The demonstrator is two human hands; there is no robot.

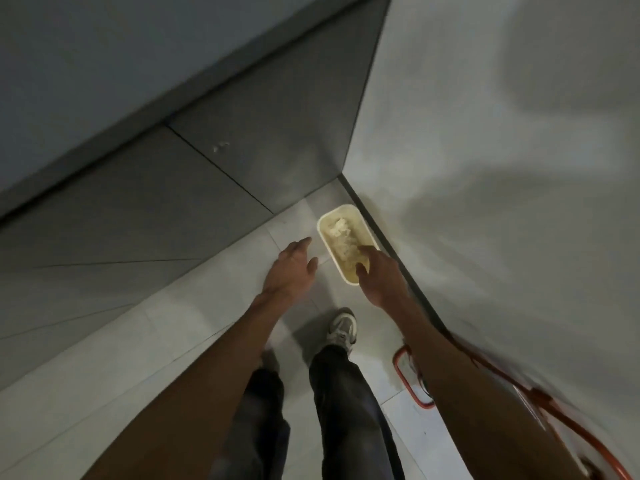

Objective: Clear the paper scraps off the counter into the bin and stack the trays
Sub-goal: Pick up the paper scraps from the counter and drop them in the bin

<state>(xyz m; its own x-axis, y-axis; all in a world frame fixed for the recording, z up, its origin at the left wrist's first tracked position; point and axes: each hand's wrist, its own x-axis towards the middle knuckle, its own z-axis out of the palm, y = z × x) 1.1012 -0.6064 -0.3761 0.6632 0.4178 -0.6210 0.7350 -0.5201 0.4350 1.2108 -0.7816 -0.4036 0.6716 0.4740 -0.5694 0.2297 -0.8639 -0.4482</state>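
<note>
A cream rectangular bin (325, 226) stands on the floor in the corner between a dark cabinet front and a white wall. Crumpled pale paper scraps (341, 233) lie inside it. My right hand (375, 271) hangs over the bin's near end, fingers extended and spread, holding nothing. My left hand (294, 266) hovers just left of the bin above the floor tiles, fingers relaxed and empty. No trays and no counter top are in view.
The dark cabinet front (194, 188) fills the left and top. A white wall (485, 168) rises on the right. My legs and one sneaker (343, 329) stand on the pale floor tiles. An orange wire frame (412, 382) leans at the lower right.
</note>
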